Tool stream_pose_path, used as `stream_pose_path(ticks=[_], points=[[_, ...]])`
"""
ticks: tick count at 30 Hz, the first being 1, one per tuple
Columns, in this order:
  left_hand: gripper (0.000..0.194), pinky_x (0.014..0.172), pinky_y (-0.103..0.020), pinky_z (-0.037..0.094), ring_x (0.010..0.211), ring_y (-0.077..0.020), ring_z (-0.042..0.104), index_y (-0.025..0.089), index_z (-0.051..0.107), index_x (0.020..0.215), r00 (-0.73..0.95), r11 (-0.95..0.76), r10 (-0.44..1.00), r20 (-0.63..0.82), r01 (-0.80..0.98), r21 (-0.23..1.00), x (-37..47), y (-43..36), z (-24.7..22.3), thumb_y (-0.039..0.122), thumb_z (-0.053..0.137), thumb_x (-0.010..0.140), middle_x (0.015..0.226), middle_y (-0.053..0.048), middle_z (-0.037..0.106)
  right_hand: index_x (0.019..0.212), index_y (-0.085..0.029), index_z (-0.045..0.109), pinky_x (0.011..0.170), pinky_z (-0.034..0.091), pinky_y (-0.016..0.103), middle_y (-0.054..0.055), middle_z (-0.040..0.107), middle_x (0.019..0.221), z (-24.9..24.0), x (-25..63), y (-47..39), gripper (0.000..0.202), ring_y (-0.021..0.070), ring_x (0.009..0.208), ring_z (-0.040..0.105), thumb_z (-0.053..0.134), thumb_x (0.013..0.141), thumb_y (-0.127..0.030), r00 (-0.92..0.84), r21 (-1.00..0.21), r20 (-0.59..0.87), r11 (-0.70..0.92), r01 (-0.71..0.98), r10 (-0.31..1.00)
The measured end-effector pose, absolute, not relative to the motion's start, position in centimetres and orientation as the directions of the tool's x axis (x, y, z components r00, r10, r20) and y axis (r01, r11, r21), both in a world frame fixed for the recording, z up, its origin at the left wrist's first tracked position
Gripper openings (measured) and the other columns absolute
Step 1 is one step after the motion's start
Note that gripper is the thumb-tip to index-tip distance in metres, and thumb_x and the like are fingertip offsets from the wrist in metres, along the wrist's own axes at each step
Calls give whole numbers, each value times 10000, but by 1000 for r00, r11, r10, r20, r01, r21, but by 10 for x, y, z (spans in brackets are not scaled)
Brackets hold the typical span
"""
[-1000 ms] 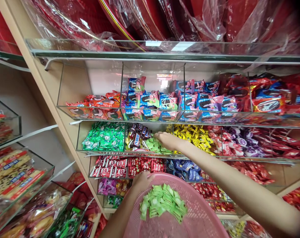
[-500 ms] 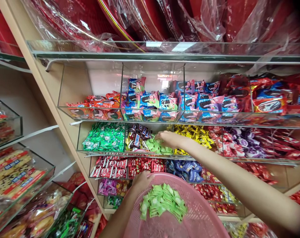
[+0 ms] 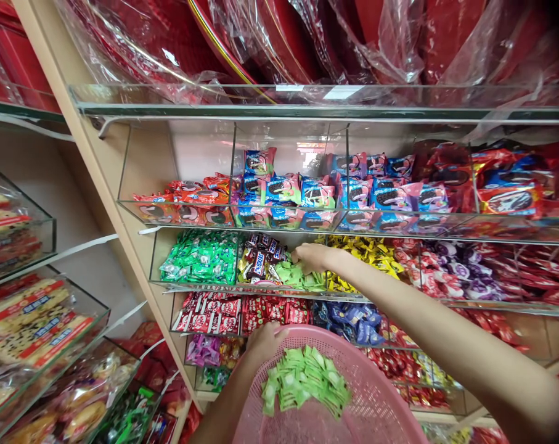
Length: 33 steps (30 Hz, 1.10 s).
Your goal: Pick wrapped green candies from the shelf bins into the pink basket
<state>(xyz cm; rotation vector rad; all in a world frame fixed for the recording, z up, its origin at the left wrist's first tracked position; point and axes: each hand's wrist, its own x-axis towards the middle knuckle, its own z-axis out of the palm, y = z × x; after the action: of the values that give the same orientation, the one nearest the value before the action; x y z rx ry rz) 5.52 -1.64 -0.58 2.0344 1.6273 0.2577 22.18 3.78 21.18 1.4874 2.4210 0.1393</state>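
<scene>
My left hand (image 3: 264,342) is closed on the rim of a pink plastic basket (image 3: 381,382), thumb over the edge. A heap of small light green packets (image 3: 307,379) lies inside the basket. My right hand (image 3: 312,258) reaches into a clear shelf compartment, fingers curled down among more light green packets (image 3: 291,275). Its fingertips are partly hidden, so what they grip cannot be made out. Snickers bars (image 3: 259,262) lie just left of that hand, in the same part of the shelf. Yellow-wrapped sweets (image 3: 360,256) are to its right.
Green-wrapped sweets (image 3: 198,258) fill the compartment at left. Above stand blue cookie packs (image 3: 281,188) behind a clear front panel. Red and white packets (image 3: 209,313) and blue-wrapped sweets (image 3: 348,320) lie on the tier below. A wooden upright (image 3: 85,160) divides the shelving.
The view has shifted slightly, so the shelves appear a little lower and further right. My right hand stays among the green packets, and my left hand keeps hold of the basket.
</scene>
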Motion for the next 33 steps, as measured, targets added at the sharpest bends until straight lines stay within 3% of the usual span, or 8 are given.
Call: stream_pose_path(ticks=[8,18,25,33], points=[[545,915,-262,393,1143,-203,548,231,576,1232,259,-139,951,-171,848,512,54,-17,-7,568,380,851,1272,-60,585,992,-176,693,663,426,234,103,674,1012,216,221,37,261,217,936,631,679,733,-205,-427,301,-176,462,834,887],[540,870,-265,400,1094,-210,571,249,584,1212,257,-139,951,-174,855,500,53,-17,-7,587,368,849,1238,-61,609,999,-163,676,729,442,254,118,680,1011,223,225,34,223,235,977,621,587,812,-245,-471,222,-28,465,857,882],[519,825,-264,410,1033,-213,598,243,598,1173,253,-139,951,-175,861,490,55,-16,-5,577,366,850,1177,-70,642,1067,-136,642,743,473,301,161,645,1078,225,218,3,277,268,994,614,537,819,-202,-224,204,53,209,957,973],[460,689,-235,391,863,-187,625,239,630,987,299,-204,938,-175,886,416,59,-18,2,564,323,873,983,-48,694,1107,-112,628,773,468,314,214,639,1063,208,221,-6,307,289,1006,618,534,817,-147,-91,161,2,90,983,996]])
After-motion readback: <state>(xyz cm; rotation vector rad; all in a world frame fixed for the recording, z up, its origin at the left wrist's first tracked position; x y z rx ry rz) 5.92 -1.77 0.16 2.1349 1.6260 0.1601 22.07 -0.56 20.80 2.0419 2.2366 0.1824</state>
